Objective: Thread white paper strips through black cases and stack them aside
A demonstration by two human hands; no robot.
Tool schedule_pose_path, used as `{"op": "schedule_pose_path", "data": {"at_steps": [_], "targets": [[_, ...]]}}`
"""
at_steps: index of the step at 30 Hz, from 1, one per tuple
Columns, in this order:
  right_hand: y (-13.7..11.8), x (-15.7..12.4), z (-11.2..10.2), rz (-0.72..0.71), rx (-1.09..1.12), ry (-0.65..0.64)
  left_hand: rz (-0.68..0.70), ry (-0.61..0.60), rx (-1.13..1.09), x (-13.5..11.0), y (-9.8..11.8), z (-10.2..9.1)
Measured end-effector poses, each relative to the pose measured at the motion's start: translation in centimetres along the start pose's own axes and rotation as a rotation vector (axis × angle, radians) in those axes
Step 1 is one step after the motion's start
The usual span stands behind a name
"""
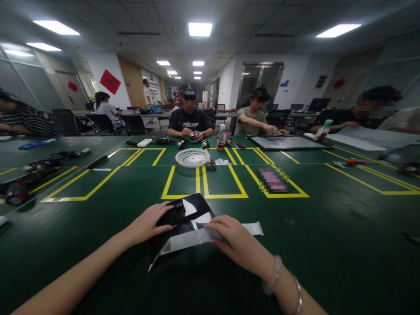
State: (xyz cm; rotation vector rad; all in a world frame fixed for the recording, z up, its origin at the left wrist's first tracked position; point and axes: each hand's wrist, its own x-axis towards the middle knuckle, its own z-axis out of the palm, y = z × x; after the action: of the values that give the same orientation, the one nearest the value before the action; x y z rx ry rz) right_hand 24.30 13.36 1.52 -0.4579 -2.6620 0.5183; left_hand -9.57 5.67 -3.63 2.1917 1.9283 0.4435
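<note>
A black flat panel (188, 212) lies on the green table (328, 227) right in front of me, with a long white ribbon strip (210, 236) running across it and sticking out to the right. My left hand (149, 223) rests on the panel's left edge, its fingers curled round a dark glossy part. Fingers bent and pressed down, my right hand (234, 238) holds the white strip against the panel. A bracelet circles my right wrist.
A white round basket (192, 157) stands in the table's middle inside yellow marked boxes. Dark tools (39, 168) lie at the far left. A bottle (222, 140) and small parts sit near the people working opposite. A large flat panel (285, 142) lies at the far right.
</note>
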Motion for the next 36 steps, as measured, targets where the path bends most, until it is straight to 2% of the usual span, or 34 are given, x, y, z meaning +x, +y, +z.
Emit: {"op": "schedule_pose_path", "data": {"at_steps": [7,9,11,13,15,17,20,23,28,31,36], "targets": [[-0.3,0.0,-0.4,0.054,0.173,-0.085,0.193,-0.136,-0.136,2.3,3.5,0.6],[-0.3,0.0,-0.3,0.067,0.181,-0.105,0.210,-0.139,-0.166,2.6,4.2,0.4],[-0.2,0.0,-0.3,0.076,0.189,-0.111,0.216,-0.092,-0.213,2.5,4.9,-0.2],[-0.2,0.0,-0.3,0.087,0.200,-0.100,0.184,-0.023,-0.300,2.1,5.6,-1.0],[-0.2,-0.1,-0.4,0.094,0.198,-0.087,0.097,-0.008,-0.404,1.5,6.2,-2.1],[-0.1,-0.1,-0.4,0.094,0.172,-0.083,-0.005,-0.089,-0.481,0.8,6.7,-3.1],[-0.1,-0.1,-0.3,0.095,0.109,-0.103,-0.111,-0.274,-0.544,-0.2,7.0,-3.8],[-0.2,0.0,0.0,0.089,0.048,-0.147,-0.170,-0.363,-0.562,-0.6,6.7,-3.7],[-0.6,0.1,0.6,0.050,-0.095,-0.203,-0.225,-0.363,-0.382,-0.5,6.2,-2.7],[-0.7,0.2,0.8,0.037,-0.155,-0.210,-0.243,-0.381,-0.401,-0.5,6.1,-2.2],[-0.5,0.1,1.3,0.010,-0.213,-0.189,-0.306,-0.334,-0.397,-0.5,6.3,-1.8]]}}
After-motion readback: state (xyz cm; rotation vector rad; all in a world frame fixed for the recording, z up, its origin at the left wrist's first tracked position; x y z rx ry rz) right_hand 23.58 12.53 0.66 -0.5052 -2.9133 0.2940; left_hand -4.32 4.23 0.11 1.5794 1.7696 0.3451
